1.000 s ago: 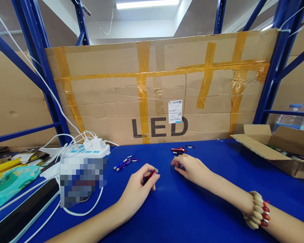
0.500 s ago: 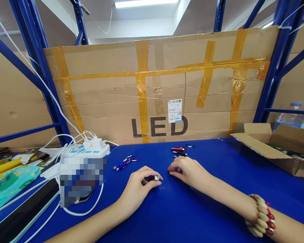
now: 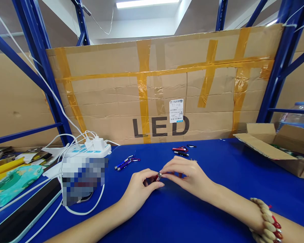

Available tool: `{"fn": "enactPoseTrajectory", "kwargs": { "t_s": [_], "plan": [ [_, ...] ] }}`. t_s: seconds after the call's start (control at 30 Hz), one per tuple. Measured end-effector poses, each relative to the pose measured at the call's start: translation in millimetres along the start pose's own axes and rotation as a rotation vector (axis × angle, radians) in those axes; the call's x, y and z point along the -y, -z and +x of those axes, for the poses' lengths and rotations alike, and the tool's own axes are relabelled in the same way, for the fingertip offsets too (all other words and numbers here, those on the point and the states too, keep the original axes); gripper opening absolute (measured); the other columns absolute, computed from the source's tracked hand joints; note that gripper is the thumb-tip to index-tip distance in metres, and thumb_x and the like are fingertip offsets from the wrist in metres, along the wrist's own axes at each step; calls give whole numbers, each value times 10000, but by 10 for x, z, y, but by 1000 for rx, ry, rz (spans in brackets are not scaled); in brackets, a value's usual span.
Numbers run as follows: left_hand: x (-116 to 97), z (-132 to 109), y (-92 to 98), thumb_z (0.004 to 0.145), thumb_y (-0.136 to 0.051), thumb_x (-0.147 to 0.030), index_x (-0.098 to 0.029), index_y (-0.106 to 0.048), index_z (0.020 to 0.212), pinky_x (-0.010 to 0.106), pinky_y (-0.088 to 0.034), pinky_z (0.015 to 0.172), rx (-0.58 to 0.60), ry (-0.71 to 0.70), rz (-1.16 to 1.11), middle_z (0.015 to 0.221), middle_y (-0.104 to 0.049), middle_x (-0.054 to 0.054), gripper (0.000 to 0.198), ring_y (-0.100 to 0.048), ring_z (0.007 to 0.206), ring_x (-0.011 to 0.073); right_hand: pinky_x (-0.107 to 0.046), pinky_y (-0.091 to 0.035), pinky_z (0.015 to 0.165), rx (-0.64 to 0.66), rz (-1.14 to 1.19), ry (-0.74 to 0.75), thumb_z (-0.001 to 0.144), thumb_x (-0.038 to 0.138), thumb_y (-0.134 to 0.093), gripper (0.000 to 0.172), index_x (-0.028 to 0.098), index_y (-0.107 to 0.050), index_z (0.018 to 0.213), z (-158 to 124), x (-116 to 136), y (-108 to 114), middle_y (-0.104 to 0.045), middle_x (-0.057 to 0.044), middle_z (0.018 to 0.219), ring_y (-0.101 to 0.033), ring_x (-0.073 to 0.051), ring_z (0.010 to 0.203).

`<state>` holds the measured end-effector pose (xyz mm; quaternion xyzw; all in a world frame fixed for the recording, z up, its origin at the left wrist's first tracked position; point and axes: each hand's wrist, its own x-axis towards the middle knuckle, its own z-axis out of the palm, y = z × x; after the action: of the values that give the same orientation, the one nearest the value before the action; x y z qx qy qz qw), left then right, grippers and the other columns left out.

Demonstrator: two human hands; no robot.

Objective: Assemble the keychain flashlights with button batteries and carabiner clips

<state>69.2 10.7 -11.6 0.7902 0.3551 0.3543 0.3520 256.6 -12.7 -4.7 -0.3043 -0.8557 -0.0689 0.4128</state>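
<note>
My left hand (image 3: 142, 188) is closed around a small red metal tube (image 3: 157, 178), like a mini keychain flashlight, with its end facing right. At that end, the thumb and fingertips of my right hand (image 3: 183, 172) pinch a small round silver piece (image 3: 159, 174); whether it is a button cell or a cap I cannot tell. Beyond my right hand lie a red mini flashlight (image 3: 179, 149) with a clip and a black one (image 3: 181, 154). Farther left, blue and purple mini flashlights (image 3: 124, 164) rest together with a purple carabiner clip (image 3: 136, 159).
A white power strip (image 3: 101, 150) with plugs and trailing cables stands at left, by a blurred-out object (image 3: 83, 182) and a long black device (image 3: 22, 212). An open cardboard box (image 3: 281, 160) sits at right. A large cardboard panel (image 3: 111, 101) backs the blue table (image 3: 152, 219).
My right hand has moved left, bringing its fingertips to the end of the red tube. My left hand stays nearly in place, still holding the tube.
</note>
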Motion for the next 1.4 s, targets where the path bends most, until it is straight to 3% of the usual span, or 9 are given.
{"fn": "enactPoseTrajectory", "kwargs": {
  "t_s": [0.43,0.7,0.83,1.13,1.23,1.4],
  "plan": [
    [-14,-14,-4,702,-624,-333,-184,-674,682,238,-369,559,3,13,-10,644,-569,4,158,-481,608,164,-246,-500,684,52,55,-4,895,246,-521,168,190,-680,892,16,16,3,-695,-42,829,-617,-127,764],
    [-5,-16,-4,734,-609,-311,-176,-686,711,236,-375,556,2,-2,10,679,-599,14,157,-508,634,169,-222,-504,671,141,-1,-1,883,244,-532,169,196,-686,932,23,59,37,-678,-48,892,-615,-131,801],
    [15,-11,-3,743,-613,-312,-178,-691,740,239,-380,553,-19,-6,46,695,-608,21,155,-511,639,172,-218,-494,650,113,-56,-4,878,251,-537,154,196,-678,903,22,52,45,-678,-35,857,-610,-129,781],
    [20,-18,-13,785,-563,-339,-174,-677,808,250,-400,560,-24,16,94,761,-618,33,202,-534,652,175,-179,-438,494,-51,-159,-153,836,181,-528,138,214,-659,865,32,16,32,-681,-10,825,-614,-108,699],
    [7,-21,-8,791,-555,-344,-176,-671,808,244,-391,556,-14,21,113,767,-630,34,206,-529,676,179,-184,-453,529,15,-252,-294,821,155,-515,186,240,-667,889,42,-9,54,-690,6,869,-634,-114,754],
    [-7,-28,-3,798,-530,-361,-174,-664,807,249,-384,561,5,39,135,774,-614,31,231,-506,645,165,-275,-499,741,265,-454,-568,819,162,-513,264,260,-647,1025,55,-82,113,-663,-16,1096,-592,-187,1052]
  ]
}}
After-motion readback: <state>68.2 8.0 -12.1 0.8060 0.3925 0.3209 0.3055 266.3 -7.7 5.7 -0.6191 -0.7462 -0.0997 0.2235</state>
